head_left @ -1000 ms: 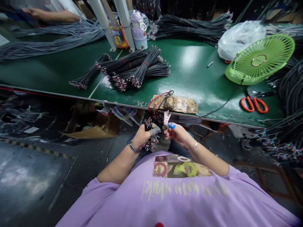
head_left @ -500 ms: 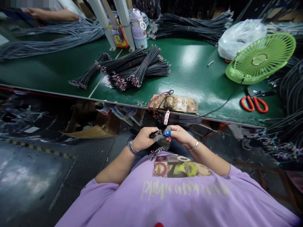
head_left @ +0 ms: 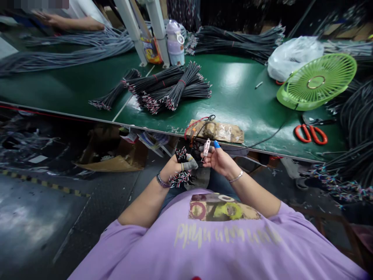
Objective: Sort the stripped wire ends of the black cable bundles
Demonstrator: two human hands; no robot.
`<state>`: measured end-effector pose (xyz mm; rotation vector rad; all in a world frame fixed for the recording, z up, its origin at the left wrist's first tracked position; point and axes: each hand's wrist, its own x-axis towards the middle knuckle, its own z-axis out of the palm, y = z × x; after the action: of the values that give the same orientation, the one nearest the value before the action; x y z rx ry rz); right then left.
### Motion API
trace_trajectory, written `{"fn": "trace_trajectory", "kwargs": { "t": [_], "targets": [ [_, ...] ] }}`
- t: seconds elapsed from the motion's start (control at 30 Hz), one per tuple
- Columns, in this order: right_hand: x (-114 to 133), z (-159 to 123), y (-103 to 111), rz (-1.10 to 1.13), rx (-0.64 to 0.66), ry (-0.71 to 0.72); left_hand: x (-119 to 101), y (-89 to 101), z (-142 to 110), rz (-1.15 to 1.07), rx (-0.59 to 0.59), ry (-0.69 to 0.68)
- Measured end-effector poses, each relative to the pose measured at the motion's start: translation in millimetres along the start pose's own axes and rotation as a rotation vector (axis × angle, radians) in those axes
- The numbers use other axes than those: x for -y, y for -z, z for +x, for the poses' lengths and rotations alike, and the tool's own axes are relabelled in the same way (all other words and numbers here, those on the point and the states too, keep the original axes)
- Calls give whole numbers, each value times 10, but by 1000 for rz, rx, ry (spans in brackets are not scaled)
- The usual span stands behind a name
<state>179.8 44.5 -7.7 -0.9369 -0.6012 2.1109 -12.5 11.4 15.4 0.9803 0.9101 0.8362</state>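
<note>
My left hand (head_left: 172, 166), with grey covers on its fingers, is closed around a bundle of thin black cables (head_left: 181, 154). Their stripped ends, with white, red and black strands, stick out above and below the fingers. To its right, my right hand (head_left: 220, 162) is turned partly palm up, thumb and fingers apart, with a blue wrap (head_left: 216, 144) on the thumb. Its fingertips are beside a small pinkish-white device (head_left: 206, 147) at the table's front edge; whether they touch it I cannot tell.
Several tied black cable bundles (head_left: 175, 87) lie on the green table (head_left: 233, 101). A taped cardboard piece (head_left: 229, 132) sits at the front edge. Orange-handled scissors (head_left: 310, 134), a green fan (head_left: 320, 83) and a plastic bag (head_left: 291, 58) stand right. Another person's arm (head_left: 72, 23) is far left.
My right hand has moved away from the left and up, its fingers spreading near the pinkish device. My left hand has turned, bringing both groups of cable ends into view.
</note>
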Motion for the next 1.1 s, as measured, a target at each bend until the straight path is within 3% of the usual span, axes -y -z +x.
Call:
{"fn": "trace_trajectory", "kwargs": {
  "t": [0.1,0.27,0.33,0.47,0.53,0.83,1.1],
  "targets": [
    [16,36,-53,-6,53,43,23,7,55,2,-14,-11],
    [-74,72,-72,-234,-224,453,28,0,122,-9,-48,-27],
    [-102,81,-74,-262,-249,505,10,-10,135,-6,-46,-21],
    [-98,110,-123,-41,-132,258,-19,-33,153,-7,-37,-5],
    [-80,129,-161,69,-142,182,-15,-39,164,2,-29,6],
    [-102,149,-220,151,-171,217,50,-31,232,21,-36,14],
    [-157,82,-135,194,-35,159,-8,-109,142,44,-48,57]
  ]
}}
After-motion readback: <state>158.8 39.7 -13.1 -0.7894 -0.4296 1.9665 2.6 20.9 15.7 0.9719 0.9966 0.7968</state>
